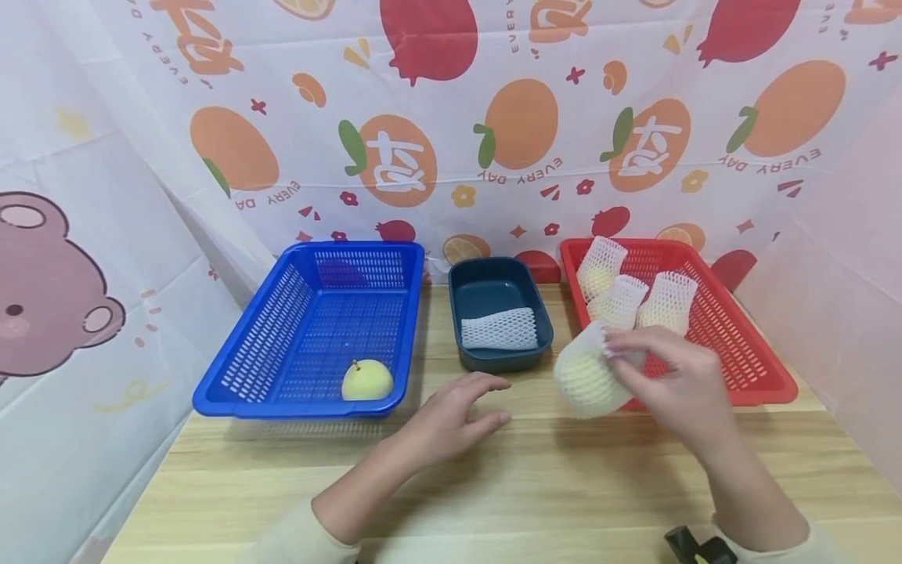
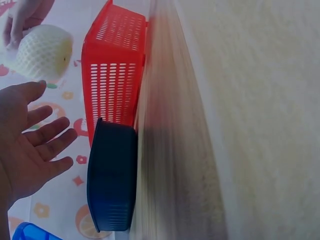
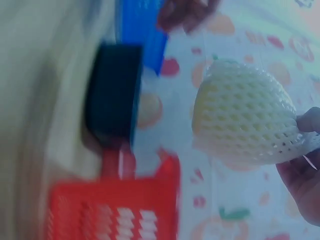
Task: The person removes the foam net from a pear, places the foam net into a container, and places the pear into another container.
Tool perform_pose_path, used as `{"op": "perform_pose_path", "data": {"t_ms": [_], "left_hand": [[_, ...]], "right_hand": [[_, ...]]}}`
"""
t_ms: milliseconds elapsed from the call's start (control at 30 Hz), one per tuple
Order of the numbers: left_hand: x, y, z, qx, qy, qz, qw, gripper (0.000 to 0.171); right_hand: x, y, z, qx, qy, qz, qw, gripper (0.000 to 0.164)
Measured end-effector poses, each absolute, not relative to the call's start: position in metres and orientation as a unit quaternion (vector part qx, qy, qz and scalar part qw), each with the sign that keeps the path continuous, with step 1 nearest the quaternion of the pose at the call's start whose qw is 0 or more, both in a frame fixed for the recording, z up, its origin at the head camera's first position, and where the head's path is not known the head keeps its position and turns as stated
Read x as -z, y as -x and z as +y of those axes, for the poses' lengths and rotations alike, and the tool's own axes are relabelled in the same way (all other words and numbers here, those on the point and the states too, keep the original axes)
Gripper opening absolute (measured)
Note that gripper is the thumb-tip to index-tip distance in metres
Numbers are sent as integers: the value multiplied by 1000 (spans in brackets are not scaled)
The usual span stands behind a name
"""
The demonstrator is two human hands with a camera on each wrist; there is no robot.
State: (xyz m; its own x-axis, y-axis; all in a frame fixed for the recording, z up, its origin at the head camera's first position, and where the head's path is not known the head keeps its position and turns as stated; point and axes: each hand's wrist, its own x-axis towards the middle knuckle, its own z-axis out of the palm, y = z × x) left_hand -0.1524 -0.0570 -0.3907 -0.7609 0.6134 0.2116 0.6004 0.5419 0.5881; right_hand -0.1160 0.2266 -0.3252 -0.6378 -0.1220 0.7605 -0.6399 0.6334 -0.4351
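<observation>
A pear in a white foam net hangs from my right hand, whose thumb and fingers pinch the net's gathered end. In the right wrist view the netted pear shows yellowish through the mesh. My left hand holds nothing; its fingers are spread and relaxed over the table, in front of the dark teal tray. In the left wrist view the palm of the left hand shows, apart from the netted pear.
A blue basket at the left holds one bare pear. One white foam net lies in the teal tray. At the right, a red basket contains several netted pears. A fruit-print cloth hangs behind.
</observation>
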Motion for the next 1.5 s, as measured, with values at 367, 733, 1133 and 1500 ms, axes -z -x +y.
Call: {"op": "perform_pose_path", "data": {"t_ms": [367, 733, 1133, 1500], "left_hand": [[393, 151, -56, -362, -345, 866, 15, 57], [402, 155, -61, -388, -348, 852, 46, 19], [399, 153, -66, -393, -345, 852, 38, 21], [388, 150, -68, -426, -342, 838, 13, 24]], "right_hand": [[374, 124, 173, -376, -319, -839, 231, 21], [402, 131, 154, -363, -347, -836, 223, 21], [400, 127, 159, -381, -267, -871, 160, 26], [388, 125, 161, -432, -260, -847, 165, 20]]}}
